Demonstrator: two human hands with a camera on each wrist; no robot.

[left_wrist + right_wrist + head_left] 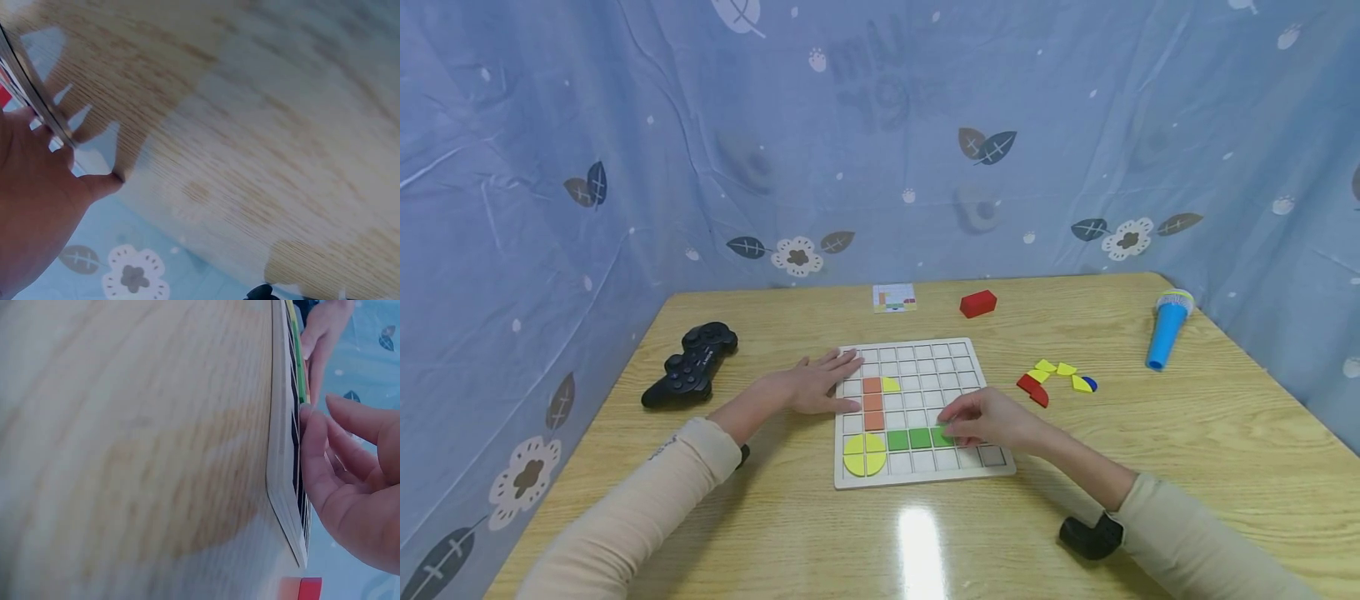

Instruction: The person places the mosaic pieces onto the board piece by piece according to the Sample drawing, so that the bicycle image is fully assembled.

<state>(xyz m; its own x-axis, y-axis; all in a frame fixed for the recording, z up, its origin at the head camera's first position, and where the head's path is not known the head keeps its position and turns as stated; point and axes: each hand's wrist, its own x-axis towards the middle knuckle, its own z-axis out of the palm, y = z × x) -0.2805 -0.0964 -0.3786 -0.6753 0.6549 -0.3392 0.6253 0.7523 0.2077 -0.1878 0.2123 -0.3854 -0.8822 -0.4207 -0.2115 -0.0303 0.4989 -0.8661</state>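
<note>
My left hand (816,385) rests with spread fingers on the left side of a white gridded board (925,468). In the left wrist view its thumb (103,184) stands out below the board's edge. My right hand (988,421) is bent over the lower right of the board, one fingertip right at the last green square tile (942,436) of a row; the right wrist view shows a gap between its thumb and finger. Orange square tiles (873,402) form a column, with a yellow quarter-circle tile (891,384) at its top. Yellow quarter tiles make a disc (856,465) at lower left.
Loose yellow tiles (1066,369), red tiles (1036,394) and a blue tile (1090,384) lie right of the board. Behind it are a pattern card (894,297) and red block (978,304). A game controller (692,367) lies left, a toy microphone (1167,329) right.
</note>
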